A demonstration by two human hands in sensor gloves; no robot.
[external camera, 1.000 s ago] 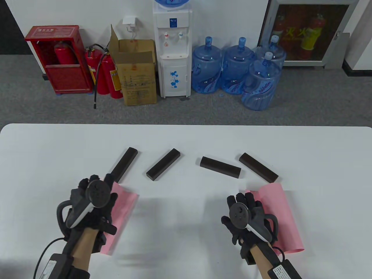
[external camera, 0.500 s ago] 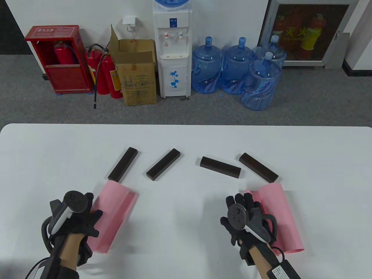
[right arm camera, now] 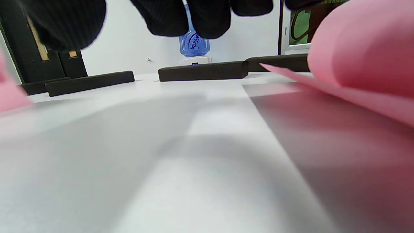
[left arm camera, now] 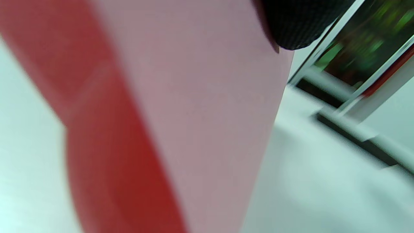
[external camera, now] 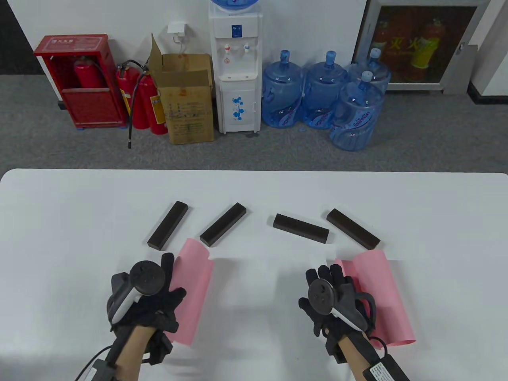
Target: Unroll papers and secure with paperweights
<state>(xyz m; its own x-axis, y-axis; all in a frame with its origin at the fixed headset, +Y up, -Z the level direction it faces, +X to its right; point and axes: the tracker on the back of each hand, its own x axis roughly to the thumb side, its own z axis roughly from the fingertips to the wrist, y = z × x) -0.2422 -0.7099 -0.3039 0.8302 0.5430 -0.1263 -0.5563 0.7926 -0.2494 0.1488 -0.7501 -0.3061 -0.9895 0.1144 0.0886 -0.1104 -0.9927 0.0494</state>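
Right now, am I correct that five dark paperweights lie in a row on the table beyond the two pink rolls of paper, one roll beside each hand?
Not quite: the table view shows four dark paperweights, not five. The rest holds: they lie in a row beyond the two pink rolls, one by the left hand, one by the right hand.

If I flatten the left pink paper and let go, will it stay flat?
Probably not. The curled pink paper sheet at the left hand arches off the white table, so it likely springs back. It looks thin and floppy.
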